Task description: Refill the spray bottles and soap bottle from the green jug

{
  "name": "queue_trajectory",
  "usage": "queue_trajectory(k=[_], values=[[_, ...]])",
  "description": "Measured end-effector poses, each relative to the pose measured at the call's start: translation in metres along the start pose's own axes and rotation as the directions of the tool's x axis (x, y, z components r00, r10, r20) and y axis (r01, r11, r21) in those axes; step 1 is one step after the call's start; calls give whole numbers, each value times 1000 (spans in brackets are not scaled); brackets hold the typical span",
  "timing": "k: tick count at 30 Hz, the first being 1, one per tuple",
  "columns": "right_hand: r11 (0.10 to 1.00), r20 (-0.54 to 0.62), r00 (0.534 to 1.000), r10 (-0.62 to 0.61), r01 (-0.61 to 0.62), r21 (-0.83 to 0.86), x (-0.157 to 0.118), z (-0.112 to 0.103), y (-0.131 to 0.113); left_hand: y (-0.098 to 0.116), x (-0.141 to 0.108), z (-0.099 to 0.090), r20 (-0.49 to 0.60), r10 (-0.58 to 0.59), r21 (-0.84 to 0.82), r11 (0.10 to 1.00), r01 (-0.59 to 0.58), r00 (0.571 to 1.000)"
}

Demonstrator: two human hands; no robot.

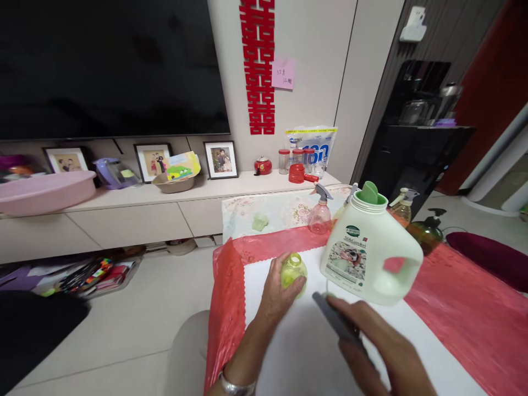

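Note:
My left hand point(275, 287) is wrapped round a small see-through yellow-green bottle point(293, 270), which stands upright with its neck uncapped. To the right, my right hand point(385, 341) grips a grey trigger spray head point(335, 318), slightly blurred. The spray head is apart from the bottle, and a thin pale tube seems to rise beside it. Just behind both hands stands a large pale green detergent jug point(350, 250) with a green cup in its mouth. A white sheet point(303, 346) lies beneath them.
Behind the jug is a clear pink spray bottle point(320, 216) with a grey head. An amber pump bottle point(428, 234) stands at right. A light green piece point(259, 221) lies on the floral cloth. Red film point(226, 308) covers the table edge. Jars stand on the cabinet.

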State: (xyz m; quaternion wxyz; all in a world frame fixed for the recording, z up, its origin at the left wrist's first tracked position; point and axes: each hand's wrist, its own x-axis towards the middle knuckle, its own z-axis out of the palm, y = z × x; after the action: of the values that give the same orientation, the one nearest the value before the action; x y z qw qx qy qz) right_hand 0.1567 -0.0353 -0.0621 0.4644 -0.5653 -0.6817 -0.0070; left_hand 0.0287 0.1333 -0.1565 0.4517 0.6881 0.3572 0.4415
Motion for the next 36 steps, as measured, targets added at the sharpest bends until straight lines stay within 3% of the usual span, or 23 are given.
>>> queue_trajectory(k=[2, 4, 6, 9, 12, 15, 19, 22, 26, 31, 36], values=[[1000, -33, 999, 8, -9, -14, 32, -17, -6, 0, 0, 0, 1, 8, 1, 1000, -8, 1000], [990, -224, 964, 142, -143, 16, 62, -24, -9, 1, 0, 1, -4, 32, 15, 999, -32, 999], [969, -369, 896, 246, -217, 119, 87, -21, -7, 1, 0, 1, -14, 62, 43, 997, -62, 998], [932, -451, 848, 278, -124, 341, 109, -1, 6, 3, 0, 1, -28, 104, 75, 992, -102, 994], [852, -422, 848, 320, -62, 520, 109, 20, 24, 4, 0, 1, -30, 127, 81, 989, -124, 991], [822, -395, 852, 343, -69, 565, 99, 30, 37, 4, 0, 2, -35, 146, 71, 987, -144, 989], [794, -474, 821, 317, 44, 607, 90, 22, 38, 6, 0, 1, -38, 153, 45, 987, -151, 987], [770, -473, 824, 311, 73, 633, 88, 11, 33, 7, 0, 0, -35, 146, 19, 989, -146, 989], [785, -414, 838, 355, -27, 619, 83, 5, 26, 7, -1, 0, -44, 137, -6, 991, -137, 990], [863, -336, 875, 347, -158, 480, 85, 14, 17, 3, 0, 2, -60, 155, -19, 987, -157, 986], [871, -116, 921, 372, -304, 385, 91, 33, 22, 3, 2, 3, -50, 211, -44, 976, -213, 976]])
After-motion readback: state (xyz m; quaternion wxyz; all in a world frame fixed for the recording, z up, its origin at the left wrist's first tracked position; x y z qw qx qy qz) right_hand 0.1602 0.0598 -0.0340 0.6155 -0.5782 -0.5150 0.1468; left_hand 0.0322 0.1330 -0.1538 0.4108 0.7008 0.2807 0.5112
